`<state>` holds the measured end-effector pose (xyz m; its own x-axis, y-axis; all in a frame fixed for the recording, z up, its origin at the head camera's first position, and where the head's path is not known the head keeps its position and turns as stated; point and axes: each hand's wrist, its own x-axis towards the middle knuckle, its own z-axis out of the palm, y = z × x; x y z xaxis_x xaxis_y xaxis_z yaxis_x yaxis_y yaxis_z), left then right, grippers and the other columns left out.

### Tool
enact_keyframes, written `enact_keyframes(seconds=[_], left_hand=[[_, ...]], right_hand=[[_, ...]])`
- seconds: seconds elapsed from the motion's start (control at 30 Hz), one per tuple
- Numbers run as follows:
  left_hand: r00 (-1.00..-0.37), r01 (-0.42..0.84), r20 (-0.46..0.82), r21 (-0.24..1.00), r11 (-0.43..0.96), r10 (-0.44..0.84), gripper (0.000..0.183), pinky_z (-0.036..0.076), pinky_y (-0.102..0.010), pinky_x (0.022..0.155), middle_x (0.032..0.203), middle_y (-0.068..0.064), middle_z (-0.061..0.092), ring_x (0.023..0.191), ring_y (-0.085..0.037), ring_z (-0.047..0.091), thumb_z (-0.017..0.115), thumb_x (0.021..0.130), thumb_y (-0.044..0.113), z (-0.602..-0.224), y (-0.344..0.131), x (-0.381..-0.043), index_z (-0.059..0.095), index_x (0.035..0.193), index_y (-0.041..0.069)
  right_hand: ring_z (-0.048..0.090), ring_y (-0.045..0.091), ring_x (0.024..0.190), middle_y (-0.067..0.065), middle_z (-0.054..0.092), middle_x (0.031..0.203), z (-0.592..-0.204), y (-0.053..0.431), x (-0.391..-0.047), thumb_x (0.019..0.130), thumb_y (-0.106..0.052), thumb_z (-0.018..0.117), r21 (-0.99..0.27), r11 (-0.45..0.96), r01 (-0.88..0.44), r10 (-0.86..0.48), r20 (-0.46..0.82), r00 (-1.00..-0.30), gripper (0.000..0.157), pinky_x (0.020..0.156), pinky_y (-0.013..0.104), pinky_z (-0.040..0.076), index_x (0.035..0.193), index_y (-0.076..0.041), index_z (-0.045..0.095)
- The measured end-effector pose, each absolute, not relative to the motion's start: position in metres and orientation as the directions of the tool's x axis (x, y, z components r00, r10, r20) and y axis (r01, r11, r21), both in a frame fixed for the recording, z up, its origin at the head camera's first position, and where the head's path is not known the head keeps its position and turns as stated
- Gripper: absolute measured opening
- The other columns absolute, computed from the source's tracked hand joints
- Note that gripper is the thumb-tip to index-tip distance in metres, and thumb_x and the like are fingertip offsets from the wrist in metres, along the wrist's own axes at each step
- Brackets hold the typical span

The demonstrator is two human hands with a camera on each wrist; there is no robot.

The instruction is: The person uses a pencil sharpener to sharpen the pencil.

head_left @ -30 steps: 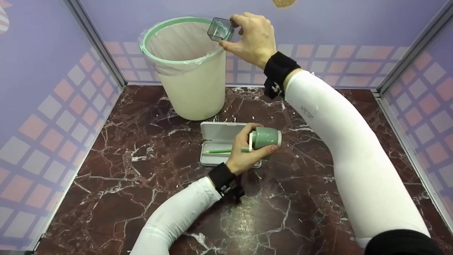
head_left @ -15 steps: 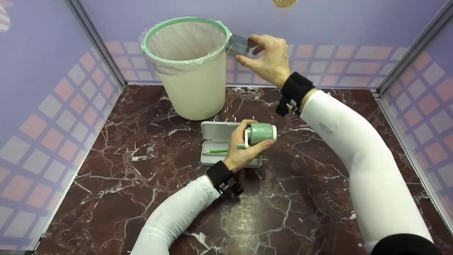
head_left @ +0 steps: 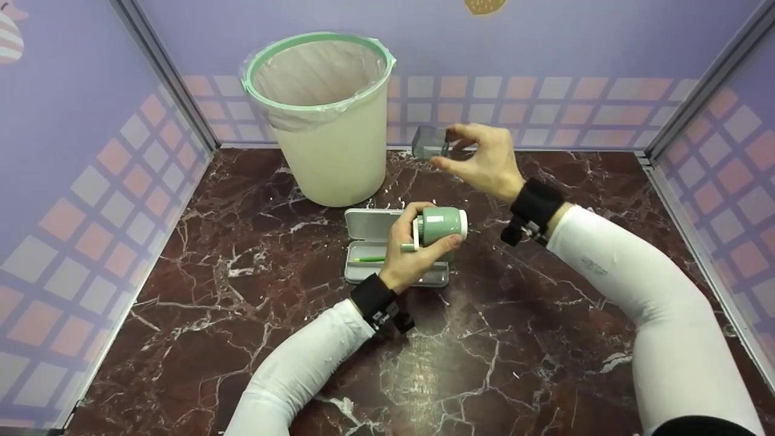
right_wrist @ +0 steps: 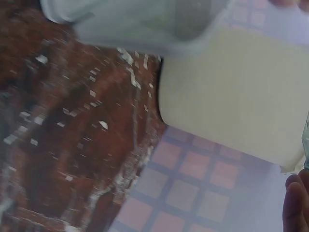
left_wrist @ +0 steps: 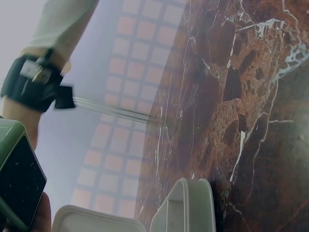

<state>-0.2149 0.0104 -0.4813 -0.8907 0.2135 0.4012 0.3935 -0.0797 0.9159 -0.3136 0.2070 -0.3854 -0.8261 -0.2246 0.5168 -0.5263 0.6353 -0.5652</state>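
My left hand point(head_left: 408, 260) grips a green hand-crank pencil sharpener point(head_left: 442, 225), tipped on its side above an opened grey pencil case point(head_left: 365, 225). In the left wrist view, a dark face of the sharpener point(left_wrist: 21, 179) shows. My right hand point(head_left: 489, 160) pinches a clear, smoky shavings drawer point(head_left: 427, 143) between thumb and fingers, up and to the right of the sharpener. Its contents are too unclear to make out. A green pencil point(head_left: 368, 260) lies in the case, partly hidden behind the left hand.
A cream trash bin point(head_left: 333, 160) with a green rim and plastic liner stands at the back, left of the drawer. White flecks point(right_wrist: 104, 124) are scattered on the dark marbled table point(head_left: 200, 327). Tiled purple panels point(head_left: 581, 48) enclose the back and sides.
My right hand has brought the drawer away from the bin's rim, down and to the right, turning it. My left hand with the sharpener has shifted slightly left and up.
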Motion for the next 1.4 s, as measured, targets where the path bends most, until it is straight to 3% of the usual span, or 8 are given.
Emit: enact_keyframes(seconds=[0.17,0.23,0.57,0.8,0.97,1.13,1.3,1.4], left_hand=[[-0.888,0.403,0.413,0.911,-0.088,0.202,0.061,0.065,-0.035,0.088,0.128,-0.023,0.072,0.104,-0.017,0.07,0.092,0.084,0.017,-0.481,0.004,-0.217,0.06,0.133,0.0],[-0.886,0.416,0.424,0.906,-0.083,0.188,0.06,0.064,-0.033,0.087,0.127,-0.023,0.072,0.104,-0.017,0.07,0.092,0.084,0.016,-0.481,0.0,-0.217,0.06,0.132,0.0],[-0.9,0.401,0.41,0.912,-0.087,0.146,0.059,0.065,-0.034,0.085,0.128,-0.023,0.07,0.105,-0.019,0.069,0.092,0.084,0.011,-0.487,-0.015,-0.22,0.06,0.132,-0.001],[-0.907,0.388,0.398,0.917,-0.092,0.141,0.059,0.065,-0.033,0.085,0.129,-0.024,0.069,0.106,-0.02,0.069,0.093,0.084,0.008,-0.489,-0.021,-0.221,0.06,0.132,-0.002],[-0.909,0.388,0.393,0.919,-0.068,0.141,0.058,0.063,-0.032,0.088,0.13,-0.025,0.069,0.106,-0.019,0.068,0.092,0.085,0.007,-0.491,-0.022,-0.22,0.06,0.132,-0.002],[-0.909,0.384,0.387,0.922,-0.051,0.158,0.058,0.062,-0.03,0.087,0.128,-0.024,0.07,0.105,-0.017,0.069,0.092,0.086,0.008,-0.495,-0.023,-0.219,0.06,0.133,-0.001],[-0.906,0.388,0.39,0.921,-0.048,0.162,0.057,0.061,-0.03,0.086,0.126,-0.023,0.071,0.103,-0.016,0.069,0.092,0.086,0.009,-0.497,-0.024,-0.22,0.061,0.133,-0.001],[-0.906,0.382,0.386,0.922,-0.058,0.176,0.057,0.061,-0.03,0.086,0.125,-0.023,0.07,0.103,-0.016,0.068,0.091,0.086,0.008,-0.497,-0.024,-0.219,0.06,0.133,-0.001]], right_hand=[[0.084,0.03,0.093,0.015,0.086,0.111,-0.409,0.22,-0.295,0.085,-0.027,0.099,-0.581,0.602,-0.548,-0.241,0.522,-0.818,0.05,0.079,0.014,0.059,0.127,-0.005,0.081],[0.085,0.032,0.092,0.016,0.087,0.111,-0.418,0.223,-0.29,0.083,-0.027,0.1,-0.588,0.603,-0.539,-0.237,0.513,-0.825,0.052,0.074,0.008,0.055,0.127,-0.005,0.082],[0.083,0.04,0.086,0.021,0.085,0.107,-0.451,0.248,-0.253,0.082,-0.015,0.1,-0.668,0.57,-0.478,-0.232,0.427,-0.874,0.054,0.071,0.01,0.059,0.129,0.0,0.079],[0.082,0.042,0.088,0.021,0.084,0.112,-0.473,0.255,-0.225,0.08,-0.009,0.1,-0.716,0.507,-0.479,-0.302,0.373,-0.877,0.057,0.073,0.036,0.069,0.13,0.004,0.078],[0.081,0.04,0.082,0.016,0.086,0.109,-0.479,0.251,-0.216,0.08,-0.01,0.1,-0.712,0.456,-0.534,-0.347,0.41,-0.844,0.054,0.067,0.028,0.066,0.129,0.001,0.08],[0.081,0.028,0.08,0.017,0.085,0.103,-0.486,0.244,-0.211,0.081,-0.009,0.098,-0.725,0.391,-0.567,-0.379,0.434,-0.817,0.053,0.065,0.03,0.066,0.129,0.003,0.079],[0.079,0.009,0.083,0.027,0.082,0.108,-0.49,0.24,-0.208,0.081,-0.002,0.096,-0.792,0.319,-0.52,-0.382,0.395,-0.836,0.056,0.069,0.027,0.067,0.133,0.008,0.076],[0.077,0.004,0.084,0.029,0.081,0.111,-0.491,0.239,-0.208,0.082,0.0,0.096,-0.813,0.314,-0.491,-0.385,0.364,-0.848,0.056,0.071,0.028,0.067,0.134,0.008,0.076]])
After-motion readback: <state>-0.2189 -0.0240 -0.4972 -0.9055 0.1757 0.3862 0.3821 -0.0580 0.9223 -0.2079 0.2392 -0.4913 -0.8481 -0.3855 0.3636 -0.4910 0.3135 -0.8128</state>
